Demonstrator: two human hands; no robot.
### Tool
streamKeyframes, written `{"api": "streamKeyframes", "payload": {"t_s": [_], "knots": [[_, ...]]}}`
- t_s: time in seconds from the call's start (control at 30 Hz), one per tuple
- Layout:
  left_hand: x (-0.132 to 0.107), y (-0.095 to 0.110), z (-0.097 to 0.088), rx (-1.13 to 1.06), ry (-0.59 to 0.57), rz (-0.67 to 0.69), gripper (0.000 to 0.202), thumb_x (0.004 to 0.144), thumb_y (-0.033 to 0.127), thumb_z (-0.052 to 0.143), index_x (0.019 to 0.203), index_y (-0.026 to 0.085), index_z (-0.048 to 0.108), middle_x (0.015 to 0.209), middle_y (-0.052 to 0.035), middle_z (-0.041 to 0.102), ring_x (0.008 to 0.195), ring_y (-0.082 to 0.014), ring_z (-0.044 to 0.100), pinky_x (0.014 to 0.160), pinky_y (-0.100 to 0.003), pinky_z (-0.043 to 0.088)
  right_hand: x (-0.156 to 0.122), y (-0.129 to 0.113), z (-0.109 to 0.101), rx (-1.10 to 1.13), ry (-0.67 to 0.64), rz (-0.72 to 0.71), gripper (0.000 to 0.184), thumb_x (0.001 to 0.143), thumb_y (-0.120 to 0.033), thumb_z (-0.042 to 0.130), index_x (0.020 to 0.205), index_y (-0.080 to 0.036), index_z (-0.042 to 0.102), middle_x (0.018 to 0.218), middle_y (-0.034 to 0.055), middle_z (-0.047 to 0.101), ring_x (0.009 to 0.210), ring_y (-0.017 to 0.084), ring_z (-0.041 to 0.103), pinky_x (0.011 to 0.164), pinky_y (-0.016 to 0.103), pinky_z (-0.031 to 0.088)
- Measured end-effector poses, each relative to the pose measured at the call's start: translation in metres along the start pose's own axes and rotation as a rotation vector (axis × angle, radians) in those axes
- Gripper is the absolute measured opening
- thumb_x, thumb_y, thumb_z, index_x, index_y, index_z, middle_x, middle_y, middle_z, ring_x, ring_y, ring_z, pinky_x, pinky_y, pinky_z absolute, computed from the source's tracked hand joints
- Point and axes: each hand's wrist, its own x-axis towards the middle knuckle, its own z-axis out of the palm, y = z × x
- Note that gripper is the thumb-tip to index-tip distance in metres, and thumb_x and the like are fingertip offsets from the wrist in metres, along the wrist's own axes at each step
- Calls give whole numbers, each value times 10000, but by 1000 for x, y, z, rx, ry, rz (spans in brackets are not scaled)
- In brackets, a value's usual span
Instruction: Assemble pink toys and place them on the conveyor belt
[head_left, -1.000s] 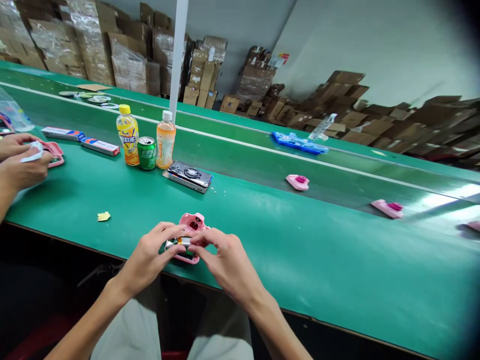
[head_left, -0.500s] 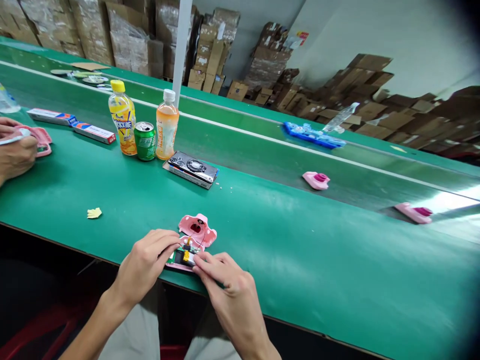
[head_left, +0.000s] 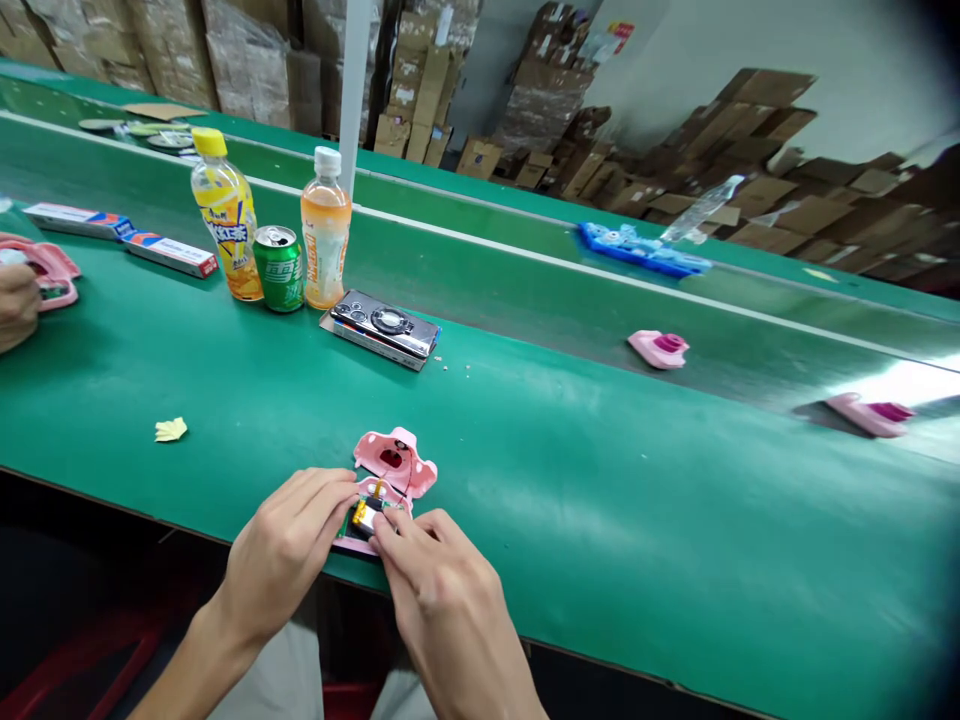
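A pink plastic casing (head_left: 352, 546) lies near the table's front edge, with a green circuit board inside. Its left side is pinched by my left hand (head_left: 285, 550), whose fingers are closed. Over the board, the fingertips of my right hand (head_left: 450, 595) are closed on a small silver battery (head_left: 367, 517) with yellow tape at one end. Just behind, the other pink shell half (head_left: 371, 452) lies with its hollow side up, joined to the casing by thin wires. My fingers cover parts of the board and battery.
Behind the work stand a yellow-capped bottle (head_left: 229, 225), a green can (head_left: 279, 270), an orange drink bottle (head_left: 326, 230) and a phone (head_left: 386, 322) on a box. Pink parts (head_left: 658, 349) sit on the conveyor (head_left: 510, 290). At left, a co-worker's hand (head_left: 16, 305) holds another pink casing.
My right hand has shifted slightly left, and the battery with its yellow tape sits farther left over the board. My left hand stays at the casing's side. The whole view has shifted a little.
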Motion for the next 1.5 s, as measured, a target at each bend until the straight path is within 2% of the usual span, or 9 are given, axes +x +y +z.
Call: {"api": "streamKeyframes", "payload": {"t_s": [0.2, 0.43, 0.8, 0.97, 1.03, 1.1, 1.2, 1.3, 1.5], "knots": [[-1, 1, -19, 19, -200, 48, 285, 1048, 228, 487, 1321, 193, 560, 1308, -39, 638, 1234, -148, 587, 1050, -276, 517, -12, -5, -7, -354, -40, -132, 504, 755, -1, 419, 1142, -118, 720, 1120, 33, 702, 718, 148, 591, 586, 268, 531], [-4, -3, -29, 74, -298, 124, 387, 1053, 272, 458, 1427, 189, 512, 1404, -77, 586, 1288, -170, 582, 1037, -280, 559, -37, -3, 5, -368, 51, -107, 493, 907, -3, 367, 1282, -102, 671, 1430, 110, 508, 762, 74, 683, 606, 157, 527], [-12, -11, -22, 89, -176, 230, 302, 1022, 196, 513, 1293, 117, 618, 1382, -140, 609, 1287, -219, 601, 1061, -337, 559, -44, 3, 32, 9, 311, -53, 318, 903, 3, 575, 1150, -123, 732, 1208, 54, 665, 937, 92, 723, 894, 131, 594], [-14, -12, -18, 76, -145, 224, 282, 1029, 241, 503, 1255, 148, 644, 1366, -119, 630, 1244, -206, 637, 1022, -314, 583, -29, 19, 5, 115, 497, 143, 194, 956, -175, 587, 897, -147, 770, 876, 15, 730, 696, 75, 692, 685, 135, 547], [-15, -13, -16, 91, -136, 228, 268, 1021, 259, 523, 1227, 160, 663, 1356, -118, 639, 1239, -218, 642, 1021, -326, 586, 11, 37, -16, 125, 282, 378, 415, 1024, -374, 474, 863, -140, 777, 797, 29, 714, 563, 66, 602, 559, 174, 461], [-16, -14, -14, 89, -122, 235, 246, 1010, 262, 547, 1189, 165, 685, 1352, -125, 643, 1242, -236, 640, 1032, -352, 582, 66, 54, -33, 130, -256, 521, 622, 1031, -527, 380, 770, -108, 758, 748, 64, 696, 604, 92, 590, 574, 201, 417], [-14, -13, -17, 46, -130, 198, 235, 1006, 258, 554, 1162, 174, 708, 1350, -127, 643, 1245, -243, 635, 1026, -366, 585, 145, 61, -44, 8, -1059, 438, 699, 999, -652, 351, 879, -94, 756, 833, 68, 710, 526, 63, 429, 553, 222, 330], [-8, -8, -22, -24, -174, 144, 227, 1006, 249, 554, 1151, 200, 721, 1350, -106, 644, 1259, -228, 619, 1026, -354, 577, 183, 49, -40, -31, -1278, 364, 640, 895, -691, 551, 852, -82, 741, 837, 68, 708, 495, 34, 297, 524, 227, 236], [-5, -2, -25, -38, -215, 111, 171, 964, 208, 620, 1095, 207, 730, 1365, -95, 623, 1256, -232, 585, 1026, -379, 567, 177, 22, -30, -96, -1320, 380, 737, 748, -774, 660, 815, -42, 710, 749, 108, 671, 612, 88, 500, 590, 217, 331]]}}
